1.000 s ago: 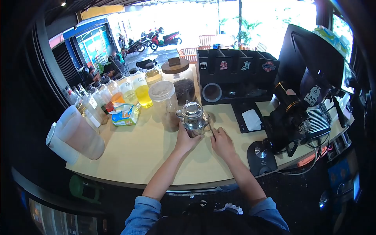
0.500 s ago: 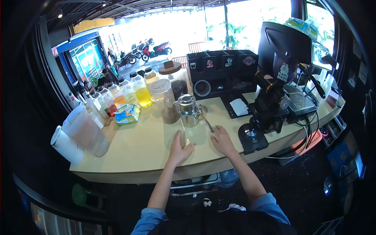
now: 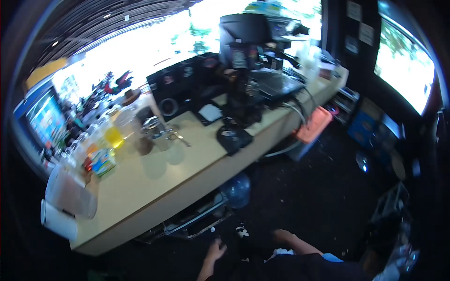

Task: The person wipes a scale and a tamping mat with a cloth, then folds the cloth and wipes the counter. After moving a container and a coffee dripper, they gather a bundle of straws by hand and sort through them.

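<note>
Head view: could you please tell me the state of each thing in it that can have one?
left hand: open, empty, off the counter.
right hand: empty; fingers too blurred to judge.
metal coffee filter: lid on, upright on the counter.
clear jar: lid on, upright.
yellow bottle: upright, holds yellow liquid.

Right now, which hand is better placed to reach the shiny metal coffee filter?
Probably the left hand: it hangs nearer the beige counter and the shiny metal coffee filter; the right hand is farther.
</note>
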`<action>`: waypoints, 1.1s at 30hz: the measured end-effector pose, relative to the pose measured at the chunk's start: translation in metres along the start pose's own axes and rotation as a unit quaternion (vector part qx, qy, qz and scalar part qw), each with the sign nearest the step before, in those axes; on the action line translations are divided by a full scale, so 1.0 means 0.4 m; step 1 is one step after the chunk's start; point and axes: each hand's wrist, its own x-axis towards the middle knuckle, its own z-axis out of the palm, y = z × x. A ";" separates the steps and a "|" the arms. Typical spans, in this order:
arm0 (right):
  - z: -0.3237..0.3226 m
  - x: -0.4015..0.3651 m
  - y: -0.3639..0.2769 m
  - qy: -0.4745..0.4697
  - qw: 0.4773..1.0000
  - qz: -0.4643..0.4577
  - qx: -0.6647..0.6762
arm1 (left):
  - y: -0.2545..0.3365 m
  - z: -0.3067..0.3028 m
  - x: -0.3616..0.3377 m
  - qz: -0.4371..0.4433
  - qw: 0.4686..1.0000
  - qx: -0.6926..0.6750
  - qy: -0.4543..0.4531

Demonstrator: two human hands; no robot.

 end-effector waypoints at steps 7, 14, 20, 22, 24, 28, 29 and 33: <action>0.594 -0.348 0.434 -0.084 0.899 0.378 0.206 | -0.170 0.256 -0.001 -0.148 0.907 0.094 -0.384; 0.545 -0.460 0.491 0.042 0.778 0.500 0.377 | -0.037 0.342 0.268 -0.137 0.906 0.165 -0.366; 0.520 -0.484 0.617 0.097 0.720 0.529 0.439 | 0.213 0.565 0.532 -0.030 0.914 0.153 -0.375; 0.479 -0.495 0.676 0.107 0.706 0.535 0.451 | 0.410 0.696 0.606 -0.085 0.948 0.006 -0.307; 0.432 -0.482 0.728 0.110 0.699 0.538 0.458 | 0.597 0.776 0.634 -0.052 0.942 -0.093 -0.317; 0.291 -0.422 0.863 0.118 0.690 0.549 0.457 | 0.766 0.855 0.714 0.067 0.924 -0.011 -0.375; 0.242 -0.400 0.910 0.131 0.702 0.525 0.463 | 0.753 0.884 0.748 0.046 0.925 0.000 -0.377; 0.114 -0.297 1.075 0.170 0.735 0.478 0.450 | 0.657 0.937 0.915 -0.105 0.898 0.080 -0.419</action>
